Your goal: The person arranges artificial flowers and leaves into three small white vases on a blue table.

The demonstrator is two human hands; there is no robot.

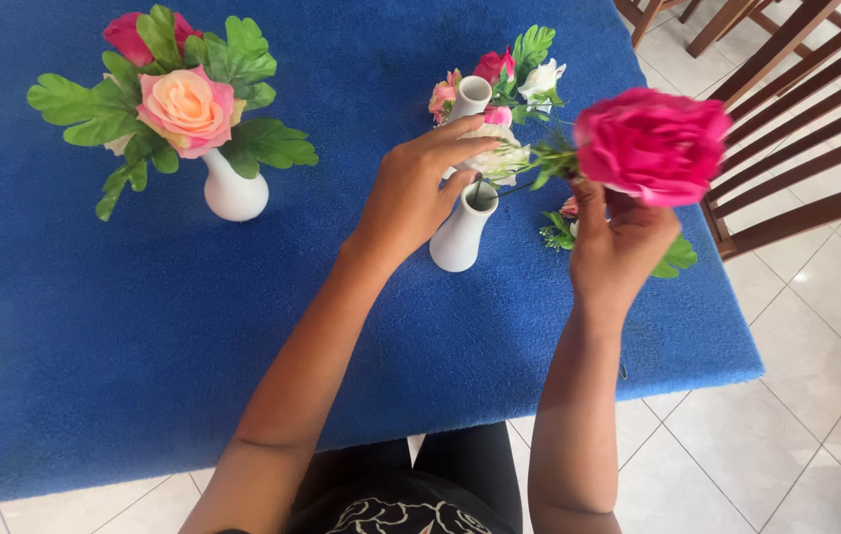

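Note:
My right hand (pixel 616 245) holds up a big pink artificial rose (pixel 650 144), its head raised above the table's right side. My left hand (pixel 413 190) rests on the neck of a slim white vase (pixel 460 235) near the table's middle, its fingers touching a small white flower (pixel 502 158) and a thin green stem that runs into the vase mouth. Just behind stands a second slim white vase (pixel 471 97) with small pink and white blooms beside it.
A round white vase (pixel 233 190) with a peach rose, a pink rose and green leaves stands at the back left of the blue cloth-covered table (pixel 124 336). Loose flowers and leaves (pixel 561 229) lie by my right hand. Wooden chairs (pixel 787 89) crowd the right side on the tiled floor.

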